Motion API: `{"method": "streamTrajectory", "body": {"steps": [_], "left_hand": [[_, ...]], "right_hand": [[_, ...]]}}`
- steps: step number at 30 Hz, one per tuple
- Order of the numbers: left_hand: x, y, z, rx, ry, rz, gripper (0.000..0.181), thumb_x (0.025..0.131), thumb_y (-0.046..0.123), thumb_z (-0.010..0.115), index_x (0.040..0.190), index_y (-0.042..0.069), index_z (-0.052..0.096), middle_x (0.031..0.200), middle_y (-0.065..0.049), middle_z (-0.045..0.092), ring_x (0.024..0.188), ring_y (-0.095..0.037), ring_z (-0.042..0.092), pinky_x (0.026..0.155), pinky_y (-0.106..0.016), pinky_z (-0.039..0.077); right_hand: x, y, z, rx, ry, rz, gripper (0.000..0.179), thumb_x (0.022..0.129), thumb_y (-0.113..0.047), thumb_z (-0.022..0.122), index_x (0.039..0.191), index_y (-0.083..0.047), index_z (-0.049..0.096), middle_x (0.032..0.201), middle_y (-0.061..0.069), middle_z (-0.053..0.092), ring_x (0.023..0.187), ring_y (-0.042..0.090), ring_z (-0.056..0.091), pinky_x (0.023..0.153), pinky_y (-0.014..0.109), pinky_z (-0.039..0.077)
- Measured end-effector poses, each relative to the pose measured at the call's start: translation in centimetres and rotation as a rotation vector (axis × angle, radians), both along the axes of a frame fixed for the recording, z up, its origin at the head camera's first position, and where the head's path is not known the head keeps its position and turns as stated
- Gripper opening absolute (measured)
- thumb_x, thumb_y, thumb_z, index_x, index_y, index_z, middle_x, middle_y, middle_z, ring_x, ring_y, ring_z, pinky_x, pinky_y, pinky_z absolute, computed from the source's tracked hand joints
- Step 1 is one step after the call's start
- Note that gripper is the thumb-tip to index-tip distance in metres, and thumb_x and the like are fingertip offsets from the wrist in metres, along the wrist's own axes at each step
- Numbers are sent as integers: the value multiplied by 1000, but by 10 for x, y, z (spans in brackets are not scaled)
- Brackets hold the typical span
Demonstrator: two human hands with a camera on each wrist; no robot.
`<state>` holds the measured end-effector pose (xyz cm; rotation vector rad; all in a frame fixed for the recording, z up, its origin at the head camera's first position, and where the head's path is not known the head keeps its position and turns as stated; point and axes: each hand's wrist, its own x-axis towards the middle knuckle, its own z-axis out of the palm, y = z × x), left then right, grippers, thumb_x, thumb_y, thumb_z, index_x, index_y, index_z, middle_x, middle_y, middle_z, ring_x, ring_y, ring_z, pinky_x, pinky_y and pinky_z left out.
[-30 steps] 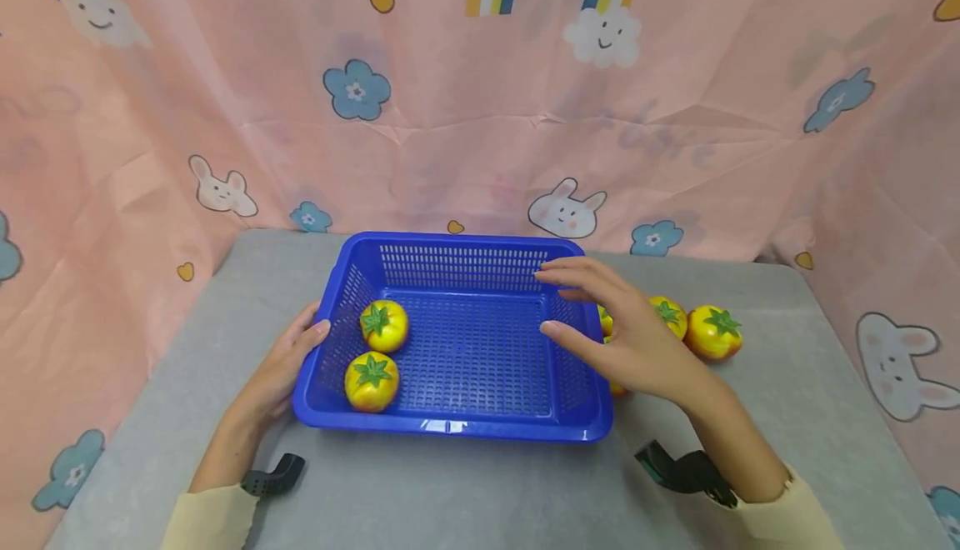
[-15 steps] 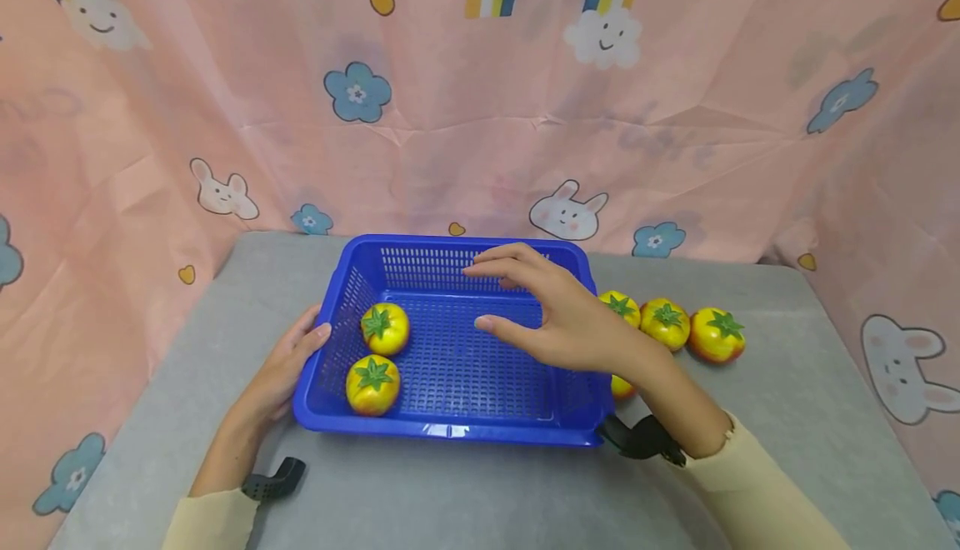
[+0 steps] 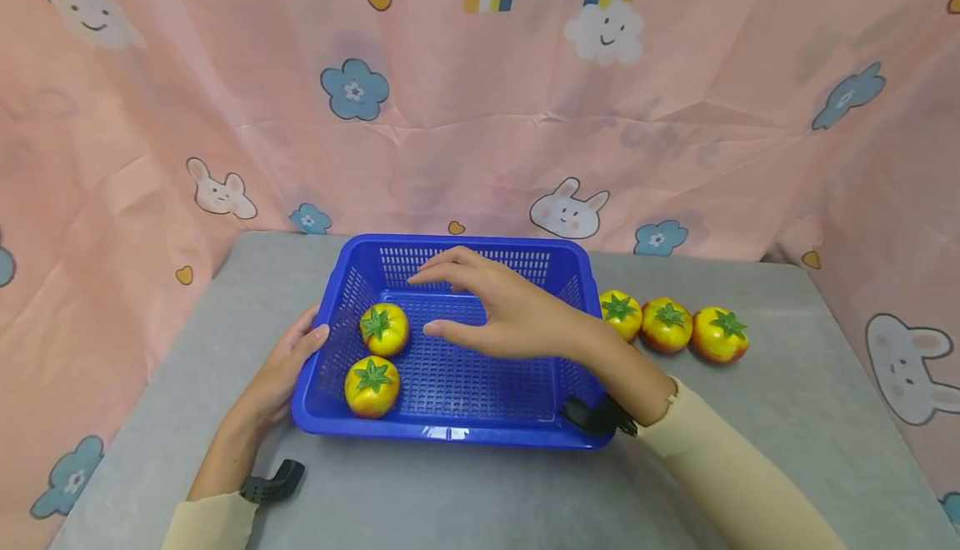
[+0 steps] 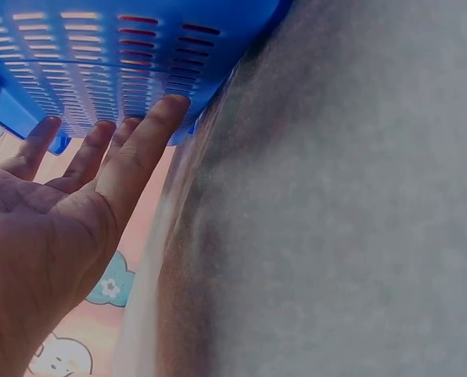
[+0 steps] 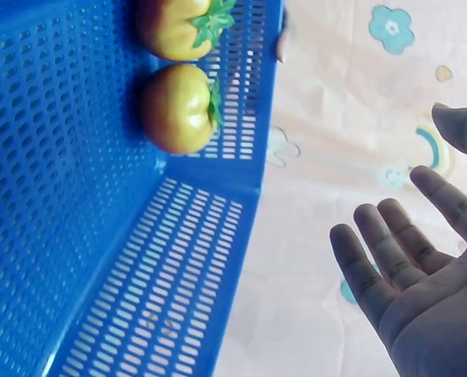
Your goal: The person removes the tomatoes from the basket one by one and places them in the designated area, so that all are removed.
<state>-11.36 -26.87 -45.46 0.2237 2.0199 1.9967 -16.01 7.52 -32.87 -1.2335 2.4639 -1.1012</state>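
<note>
Against the outer side of a blue basket (image 3: pixel 510 435) with the left hand (image 3: pixel 288 360), with fairly straight, relaxed fingers at the slotted wall and with the thumb by the rim. Over the basket with the right hand (image 3: pixel 506 308), with fingers and thumb held wide, a broad gap between them, and with fingertips pointing toward the left hand's side.

Inside the basket, between the two hands and nearer to the left one: a far fruit (image 3: pixel 385 329) and a near fruit (image 3: pixel 372 386), both yellow with a reddish tinge and topped by a star of green leaves. Both just inside the wall touched by the left hand, one in front of the other; hard to tell whether touching. Just left of the right thumb tip, the far fruit; closer to the body, the near fruit.

Outside the basket, past the right hand and forearm, in a row on a grey table (image 3: pixel 420 492): an inner fruit (image 3: pixel 621 315), just beside the basket and slightly hidden by its edge; then a middle fruit (image 3: pixel 667 325); then an outer fruit (image 3: pixel 720 336), farthest from the left hand. All with the same green leaves.

Below the left hand, at the wrist, a black clip (image 3: pixel 273 482) and a cream sleeve (image 3: pixel 210 521). Beyond both hands, a pink cloth (image 3: pixel 457 150) with rainbows, flowers and rabbits.
</note>
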Motion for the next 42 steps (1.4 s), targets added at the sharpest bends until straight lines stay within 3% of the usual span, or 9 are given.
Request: {"method": "streamTrajectory", "body": {"steps": [11,17,21,25,31,38,42], "left_hand": [[1,4,1,48,-22,4,50,116,28,37,163,15,26,132,11,66,116,-10,71,93,-31,63],[5,1,-2,68,-30,18,43,116,26,37,158,20,33,128,10,70,112,-11,72,90,-33,64],[2,3,1,64,-21,7,47,116,28,37,161,18,29,132,12,67,117,-10,71,94,-32,63],[0,3,2,52,-9,-3,50,116,29,37,163,15,26,133,12,66,119,-10,70,96,-33,63],[-1,1,1,56,3,-10,48,116,27,36,162,14,27,131,12,67,117,-10,71,95,-33,63],[0,1,0,77,13,-24,47,116,24,35,161,15,29,135,9,66,117,-10,71,96,-32,63],[0,2,0,94,13,-20,44,116,24,36,159,18,32,133,8,67,115,-10,71,94,-32,63]], "right_hand": [[-15,-30,-22,59,-59,152,50,101,-33,72,147,-18,60,150,1,59,143,20,54,120,43,49],[-21,-54,-37,164,-89,261,54,103,-37,69,151,-15,58,150,7,58,137,22,57,119,40,49],[-22,-65,-35,227,-80,290,55,103,-38,69,152,-16,57,151,6,58,134,19,58,118,33,49],[-21,-77,-37,224,-66,313,53,103,-37,69,151,-16,58,150,6,58,134,19,58,117,28,48],[-18,-85,-45,255,-73,338,52,104,-36,69,150,-15,58,147,4,60,130,17,58,117,27,47],[-18,-86,-55,303,-83,391,52,103,-34,70,149,-12,59,116,1,63,108,20,59,96,21,48],[-17,-89,-58,327,-63,398,52,102,-36,71,147,-13,60,132,-1,67,123,14,61,110,22,48]]}}
